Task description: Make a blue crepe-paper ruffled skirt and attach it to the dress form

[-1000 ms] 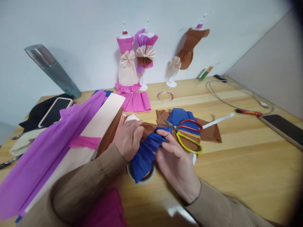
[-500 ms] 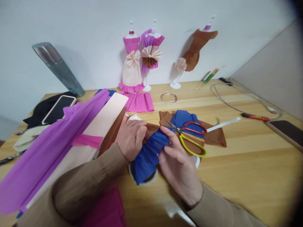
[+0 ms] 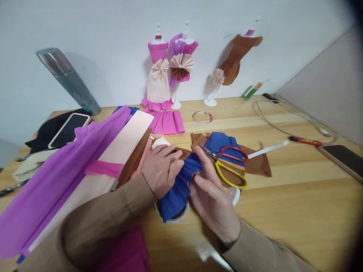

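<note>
head view. the left hand (image 3: 163,172) was closed on the gathered top edge of the blue crepe paper (image 3: 176,194), pinching it between thumb and fingers. the right hand (image 3: 213,198) pinched the same edge just beside it, with the forefinger stretched out toward the scissors (image 3: 227,163). the paper hung from the two pinches at the front middle of the table (image 3: 283,204), and its lower end lay over a tape roll (image 3: 183,214).

the work appeared to be gathering the edge into folds. to do this well, each fold needed to be shallow and equal to the one beside it. the right fingers needed to push it up against the left pinch. the left grip needed to be firm enough that finished folds did not spring open. crepe paper probably stretches and tears easily, so any pull along the edge called for a light hand.

containers: a tall grey bottle (image 3: 68,81) with a metal top stood at the back left by the wall. its contents could not be told. the hollow of the tape roll was mostly covered by the blue paper. no open box or tray showed.
</note>
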The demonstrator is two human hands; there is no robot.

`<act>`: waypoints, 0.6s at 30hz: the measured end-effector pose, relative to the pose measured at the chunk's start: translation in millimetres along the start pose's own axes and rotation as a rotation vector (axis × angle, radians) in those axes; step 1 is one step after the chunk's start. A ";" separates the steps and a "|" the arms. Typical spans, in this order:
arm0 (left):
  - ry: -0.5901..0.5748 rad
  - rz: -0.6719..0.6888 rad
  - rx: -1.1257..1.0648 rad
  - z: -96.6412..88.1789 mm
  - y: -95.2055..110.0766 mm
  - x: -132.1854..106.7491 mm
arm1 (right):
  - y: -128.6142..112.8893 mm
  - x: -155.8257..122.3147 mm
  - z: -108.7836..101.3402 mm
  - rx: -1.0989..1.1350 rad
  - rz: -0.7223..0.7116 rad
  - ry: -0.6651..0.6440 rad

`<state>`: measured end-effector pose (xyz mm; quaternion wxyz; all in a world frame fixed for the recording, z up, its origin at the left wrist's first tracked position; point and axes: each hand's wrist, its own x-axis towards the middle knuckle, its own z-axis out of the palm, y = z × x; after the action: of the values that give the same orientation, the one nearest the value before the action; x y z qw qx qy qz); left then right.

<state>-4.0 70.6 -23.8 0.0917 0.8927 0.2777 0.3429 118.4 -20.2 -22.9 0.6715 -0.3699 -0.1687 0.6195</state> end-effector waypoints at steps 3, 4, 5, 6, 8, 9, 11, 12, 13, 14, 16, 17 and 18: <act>-0.051 -0.038 0.026 2.3 -0.1 -2.4 | 1.6 0.6 -0.8 0.001 -0.016 -0.035; -0.067 -0.048 0.033 2.5 0.2 -2.8 | 1.9 0.6 -1.0 0.005 -0.020 -0.044; -0.081 -0.057 0.042 2.5 0.4 -2.9 | 2.2 0.6 -1.3 0.009 -0.022 -0.051; -0.091 -0.065 0.053 2.3 0.7 -2.7 | 2.6 0.3 -1.7 0.012 -0.024 -0.057; -0.100 -0.072 0.065 1.6 0.7 -1.9 | 3.5 -0.5 -2.6 0.012 -0.028 -0.064; -0.102 -0.068 0.061 1.3 0.4 -1.2 | 4.0 -1.1 -3.1 0.010 -0.027 -0.065; -0.092 -0.056 0.037 0.8 -0.5 0.0 | 5.3 -2.4 -4.2 0.009 -0.016 -0.065; -0.082 -0.051 0.023 0.7 -1.0 0.5 | 6.1 -2.9 -4.7 0.012 -0.011 -0.062; -0.072 -0.048 0.013 0.7 -1.5 0.8 | 6.8 -3.2 -5.1 0.017 -0.006 -0.060; -0.063 -0.047 0.008 0.7 -1.8 1.0 | 7.6 -3.4 -5.3 0.024 -0.002 -0.056; -0.063 -0.045 0.009 0.9 -2.2 1.1 | 9.2 -3.3 -5.5 0.039 0.004 -0.051; -0.071 -0.044 0.013 1.0 -2.2 0.9 | 10.0 -3.2 -5.6 0.046 0.006 -0.051; -0.081 -0.045 0.018 1.1 -2.1 0.7 | 10.7 -3.0 -5.6 0.053 0.008 -0.052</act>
<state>-3.8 72.8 -25.0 0.1026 0.9001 0.2967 0.3021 114.2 -25.1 -33.5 0.6738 -0.3364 -0.1682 0.6360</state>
